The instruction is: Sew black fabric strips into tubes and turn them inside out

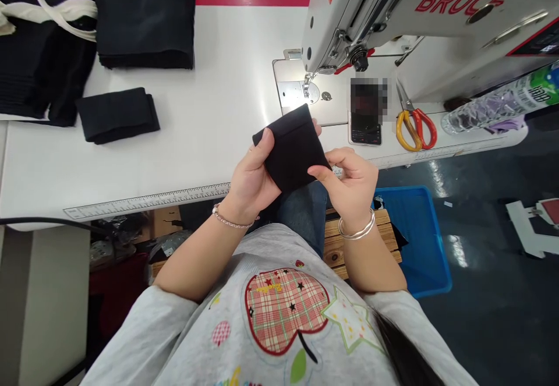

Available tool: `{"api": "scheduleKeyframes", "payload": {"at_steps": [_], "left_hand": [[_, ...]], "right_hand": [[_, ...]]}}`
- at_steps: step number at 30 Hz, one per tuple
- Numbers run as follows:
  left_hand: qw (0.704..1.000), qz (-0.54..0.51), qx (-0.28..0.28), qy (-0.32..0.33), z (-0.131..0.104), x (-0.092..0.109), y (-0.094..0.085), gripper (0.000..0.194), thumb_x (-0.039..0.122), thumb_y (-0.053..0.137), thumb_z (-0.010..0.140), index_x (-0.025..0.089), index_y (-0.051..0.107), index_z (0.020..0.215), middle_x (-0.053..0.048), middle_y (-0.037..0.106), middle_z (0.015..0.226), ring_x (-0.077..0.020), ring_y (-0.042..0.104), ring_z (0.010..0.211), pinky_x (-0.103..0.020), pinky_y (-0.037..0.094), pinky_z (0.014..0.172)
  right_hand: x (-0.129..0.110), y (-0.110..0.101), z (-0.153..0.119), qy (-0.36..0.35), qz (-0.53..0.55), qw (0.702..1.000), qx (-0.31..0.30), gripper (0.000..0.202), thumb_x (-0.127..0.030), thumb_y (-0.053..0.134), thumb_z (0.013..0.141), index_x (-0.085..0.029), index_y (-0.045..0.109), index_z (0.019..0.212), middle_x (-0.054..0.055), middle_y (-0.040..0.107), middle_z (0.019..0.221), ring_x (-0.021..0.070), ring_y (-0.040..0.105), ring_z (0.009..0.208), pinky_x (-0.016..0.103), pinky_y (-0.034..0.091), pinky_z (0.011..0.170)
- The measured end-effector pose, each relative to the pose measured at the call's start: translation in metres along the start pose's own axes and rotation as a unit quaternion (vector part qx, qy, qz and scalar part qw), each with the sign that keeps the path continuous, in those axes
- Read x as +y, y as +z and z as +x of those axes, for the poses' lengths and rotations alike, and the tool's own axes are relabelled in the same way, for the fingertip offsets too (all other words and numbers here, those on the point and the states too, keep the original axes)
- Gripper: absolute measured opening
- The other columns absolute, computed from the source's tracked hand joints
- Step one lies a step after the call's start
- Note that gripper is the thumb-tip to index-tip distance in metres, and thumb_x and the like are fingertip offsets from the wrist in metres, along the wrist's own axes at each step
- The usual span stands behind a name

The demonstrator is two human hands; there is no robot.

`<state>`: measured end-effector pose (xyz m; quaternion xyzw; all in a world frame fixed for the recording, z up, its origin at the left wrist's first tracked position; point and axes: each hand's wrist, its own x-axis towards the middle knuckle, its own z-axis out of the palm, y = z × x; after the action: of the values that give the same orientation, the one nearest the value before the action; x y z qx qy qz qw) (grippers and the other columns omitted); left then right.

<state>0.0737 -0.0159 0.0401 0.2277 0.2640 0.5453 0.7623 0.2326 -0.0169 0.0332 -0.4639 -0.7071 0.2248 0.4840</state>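
Observation:
A small rectangular piece of folded black fabric [292, 150] is held up over the front edge of the table. My left hand [253, 173] grips it from the left, thumb on top and the other fingers underneath. At its lower right corner my right hand [349, 179] pinches the fabric between thumb and fingers. Just beyond the fabric stands the sewing machine [332, 36], its presser foot [309, 86] above the metal plate. Another folded black piece [120, 115] lies on the table to the left.
Stacks of black fabric [146, 16] with a cream strip [52, 10] sit at the back left. A phone [365, 127], scissors [413, 121] and a plastic bottle [489, 103] lie at the right. Below are a blue bin [425, 240] and a wooden stool [334, 246].

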Motion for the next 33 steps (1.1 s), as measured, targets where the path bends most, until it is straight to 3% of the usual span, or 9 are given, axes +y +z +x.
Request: {"api": "scheduleKeyframes", "payload": {"at_steps": [5,11,16,18,21,24,27,33], "left_hand": [[1.000,0.008,0.000,0.018,0.003,-0.001,0.003,0.047,0.048,0.031,0.101,0.020,0.064,0.118,0.001,0.065,0.127,-0.0251,0.033,0.144,-0.042,0.038,0.117],[0.998,0.014,-0.002,0.064,0.006,-0.002,0.008,0.043,0.047,0.033,0.100,0.022,0.066,0.115,0.003,0.061,0.133,-0.0245,0.023,0.148,-0.039,0.034,0.119],[0.999,-0.011,0.015,0.041,0.006,0.000,0.012,0.047,0.049,0.032,0.100,0.020,0.062,0.120,0.000,0.062,0.133,-0.0273,0.025,0.147,-0.041,0.035,0.119],[0.999,-0.029,0.032,0.026,0.007,0.001,0.014,0.049,0.048,0.027,0.101,0.020,0.059,0.126,0.000,0.063,0.132,-0.0265,0.028,0.146,-0.040,0.035,0.118],[0.998,-0.045,0.044,0.006,0.009,0.004,0.017,0.051,0.046,0.022,0.102,0.021,0.055,0.131,0.000,0.063,0.130,-0.0243,0.030,0.145,-0.039,0.034,0.118],[0.998,-0.046,0.037,-0.008,0.010,0.006,0.016,0.050,0.044,0.021,0.102,0.020,0.056,0.129,0.000,0.063,0.130,-0.0231,0.027,0.146,-0.038,0.032,0.119],[0.999,-0.029,0.025,-0.005,0.009,0.006,0.014,0.051,0.044,0.021,0.102,0.019,0.060,0.124,0.001,0.064,0.129,-0.0233,0.029,0.145,-0.038,0.033,0.118],[0.999,0.028,0.011,0.010,0.008,0.002,0.013,0.051,0.049,0.025,0.101,0.022,0.062,0.122,0.001,0.064,0.128,-0.0250,0.034,0.144,-0.039,0.038,0.117]], "right_hand": [[-0.006,0.001,0.005,-0.031,-0.087,0.996,-0.021,0.038,-0.057,0.071,0.079,-0.021,0.060,0.074,-0.003,0.058,0.063,0.0155,0.052,0.063,0.033,0.039,0.070],[-0.014,0.010,0.001,-0.027,-0.149,0.988,-0.010,0.048,-0.068,0.067,0.075,-0.022,0.055,0.080,-0.001,0.055,0.070,0.0198,0.054,0.071,0.036,0.042,0.073],[-0.012,0.013,-0.005,-0.014,-0.169,0.986,-0.008,0.056,-0.073,0.067,0.070,-0.021,0.058,0.088,0.003,0.058,0.077,0.0238,0.057,0.078,0.040,0.044,0.077],[-0.010,0.009,-0.004,-0.013,-0.155,0.987,-0.024,0.053,-0.071,0.065,0.074,-0.021,0.060,0.089,0.003,0.059,0.077,0.0231,0.057,0.078,0.040,0.044,0.078],[-0.009,0.001,0.001,-0.005,-0.093,0.994,-0.061,0.042,-0.059,0.048,0.093,-0.021,0.063,0.086,0.002,0.058,0.072,0.0187,0.055,0.071,0.037,0.043,0.076],[-0.010,-0.004,0.007,-0.001,-0.040,0.997,-0.060,0.046,-0.048,0.034,0.102,-0.020,0.063,0.078,-0.001,0.051,0.061,0.0147,0.049,0.060,0.034,0.042,0.072],[-0.011,-0.003,0.010,0.001,-0.031,0.999,-0.035,0.044,-0.051,0.045,0.098,-0.021,0.061,0.070,-0.002,0.048,0.057,0.0135,0.045,0.056,0.033,0.042,0.069],[-0.012,0.000,0.007,0.009,-0.046,0.999,-0.007,0.039,-0.056,0.064,0.085,-0.022,0.060,0.067,-0.002,0.056,0.061,0.0143,0.049,0.060,0.033,0.044,0.070]]}}
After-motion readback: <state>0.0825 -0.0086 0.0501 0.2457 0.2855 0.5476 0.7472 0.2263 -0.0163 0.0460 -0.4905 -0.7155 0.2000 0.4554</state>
